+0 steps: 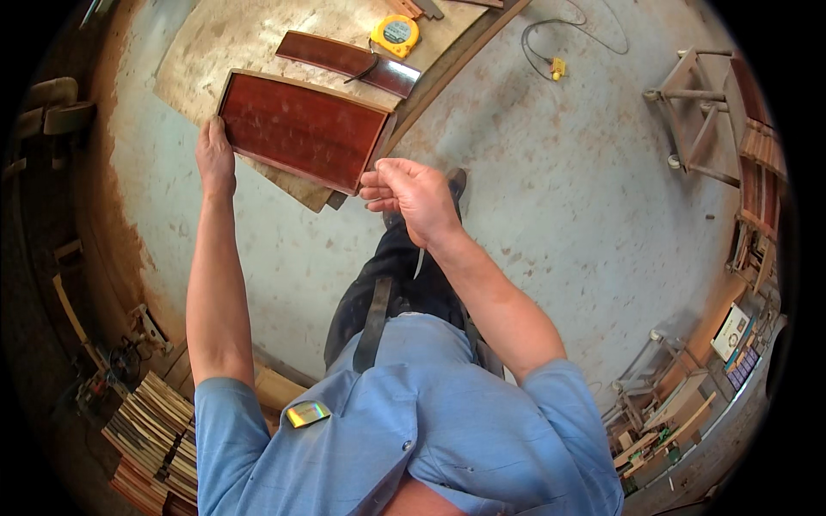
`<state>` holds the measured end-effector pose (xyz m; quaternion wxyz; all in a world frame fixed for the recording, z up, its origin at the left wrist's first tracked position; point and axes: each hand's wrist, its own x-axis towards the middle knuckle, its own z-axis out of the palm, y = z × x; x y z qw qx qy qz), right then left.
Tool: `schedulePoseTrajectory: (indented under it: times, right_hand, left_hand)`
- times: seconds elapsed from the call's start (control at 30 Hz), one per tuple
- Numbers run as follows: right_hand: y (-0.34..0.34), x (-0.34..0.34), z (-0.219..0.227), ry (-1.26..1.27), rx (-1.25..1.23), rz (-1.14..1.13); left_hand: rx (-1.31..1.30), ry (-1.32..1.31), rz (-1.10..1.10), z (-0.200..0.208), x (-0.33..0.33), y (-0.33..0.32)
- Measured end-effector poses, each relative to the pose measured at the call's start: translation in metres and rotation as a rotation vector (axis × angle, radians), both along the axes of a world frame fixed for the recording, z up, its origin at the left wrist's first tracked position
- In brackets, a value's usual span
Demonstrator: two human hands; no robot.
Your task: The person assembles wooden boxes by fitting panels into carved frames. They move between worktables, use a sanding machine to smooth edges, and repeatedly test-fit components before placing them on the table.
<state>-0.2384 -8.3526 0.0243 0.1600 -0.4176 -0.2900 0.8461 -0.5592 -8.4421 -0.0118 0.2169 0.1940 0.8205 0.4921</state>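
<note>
Panel (297, 129): lying on the board's (224, 39) near edge.
Tape measure (396, 34): sitting behind the panel, by the board's right edge.

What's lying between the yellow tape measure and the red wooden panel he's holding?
A dark curved wooden strip lies between the tape measure and the panel, in the head view.

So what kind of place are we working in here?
Most likely a woodworking or furniture workshop. The left hand grips a varnished red-brown wooden panel on a plywood bench with a yellow tape measure, and unfinished wooden chair frames and stacked wood pieces stand around the concrete floor.
</note>
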Motion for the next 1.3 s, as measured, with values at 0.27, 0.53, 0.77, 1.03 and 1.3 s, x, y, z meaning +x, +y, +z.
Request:
schedulePoseTrajectory:
  times: [0.27, 0.53, 0.77, 1.03, 1.3]
  right_hand:
    - [0.002, -0.002, -0.001, -0.021, 0.005, 0.008]
    - [0.003, -0.003, 0.003, -0.047, 0.007, 0.024]
    - [0.004, -0.003, 0.005, -0.035, 0.019, 0.034]
    - [0.001, -0.005, 0.005, -0.068, 0.031, 0.061]
    - [0.0, 0.021, -0.015, -0.237, 0.141, 0.159]
  left_hand:
    - [0.069, 0.003, 0.015, -0.003, 0.004, 0.002]
    - [0.064, 0.02, 0.02, -0.008, 0.001, -0.003]
    - [-0.006, 0.006, 0.033, 0.004, 0.007, 0.0]
    - [0.071, 0.052, 0.044, 0.004, 0.01, 0.005]
    - [0.21, 0.03, 0.086, -0.009, 0.007, -0.008]
